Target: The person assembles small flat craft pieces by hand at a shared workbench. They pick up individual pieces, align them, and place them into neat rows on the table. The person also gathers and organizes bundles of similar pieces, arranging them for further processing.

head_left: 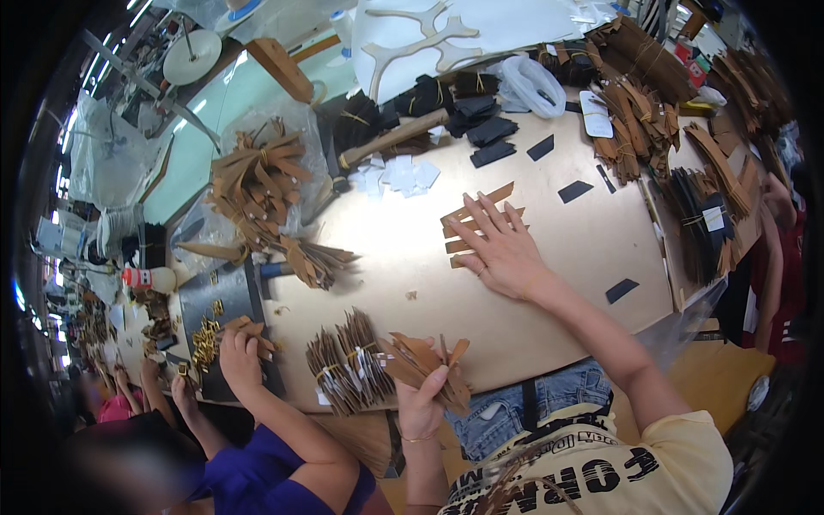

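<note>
Several brown strips lie side by side on the table beneath your spread right hand; the bunch gripped in your left hand appears not yet laid out.

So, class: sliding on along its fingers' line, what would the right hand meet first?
Past the brown strips beneath the right hand, probably the white pieces, though fisheye bending makes the line uncertain.

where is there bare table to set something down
Table between the fanned bundle and right hand, bar small scraps; also between that hand and the loose black pieces rightward. Crowded: the far side, under black stacks, and the near edge, with strip bundles beside the left hand.
</note>
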Demonstrator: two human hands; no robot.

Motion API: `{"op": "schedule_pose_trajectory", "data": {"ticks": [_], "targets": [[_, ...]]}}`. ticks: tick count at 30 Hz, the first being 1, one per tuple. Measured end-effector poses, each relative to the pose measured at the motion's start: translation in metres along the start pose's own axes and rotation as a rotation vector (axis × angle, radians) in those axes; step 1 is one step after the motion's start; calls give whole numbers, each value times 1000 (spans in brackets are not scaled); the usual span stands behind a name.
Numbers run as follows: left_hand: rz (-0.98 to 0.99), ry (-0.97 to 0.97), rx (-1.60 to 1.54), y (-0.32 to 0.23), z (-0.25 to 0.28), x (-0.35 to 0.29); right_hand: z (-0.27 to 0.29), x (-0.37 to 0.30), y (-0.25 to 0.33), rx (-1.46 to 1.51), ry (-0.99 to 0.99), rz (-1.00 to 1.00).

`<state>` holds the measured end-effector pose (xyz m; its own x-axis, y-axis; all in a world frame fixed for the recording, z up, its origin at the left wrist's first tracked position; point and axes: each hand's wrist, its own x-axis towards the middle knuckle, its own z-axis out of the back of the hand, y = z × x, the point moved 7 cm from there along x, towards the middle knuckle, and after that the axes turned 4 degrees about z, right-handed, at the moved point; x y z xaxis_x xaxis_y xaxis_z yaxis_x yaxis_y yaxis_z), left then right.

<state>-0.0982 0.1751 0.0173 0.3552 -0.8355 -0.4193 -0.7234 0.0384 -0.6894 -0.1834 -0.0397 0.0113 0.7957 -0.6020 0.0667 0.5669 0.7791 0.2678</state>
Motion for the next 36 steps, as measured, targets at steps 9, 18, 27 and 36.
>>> {"op": "schedule_pose_trajectory", "data": {"ticks": [9, 18, 27, 36], "targets": [[91, 106, -165, -4, -21, 23, 5, 0, 4, -46, 44, -39], [51, 32, -110, -34, -28, 46, 3, 2, 1, -38, 90, -49], [-36, -76, -100, -29, -69, 66, 4, -1, 5, 3, -24, 2], [-66, -107, 136, -28, -99, 72, 44, -4, -14, 263, -156, -171]]}}
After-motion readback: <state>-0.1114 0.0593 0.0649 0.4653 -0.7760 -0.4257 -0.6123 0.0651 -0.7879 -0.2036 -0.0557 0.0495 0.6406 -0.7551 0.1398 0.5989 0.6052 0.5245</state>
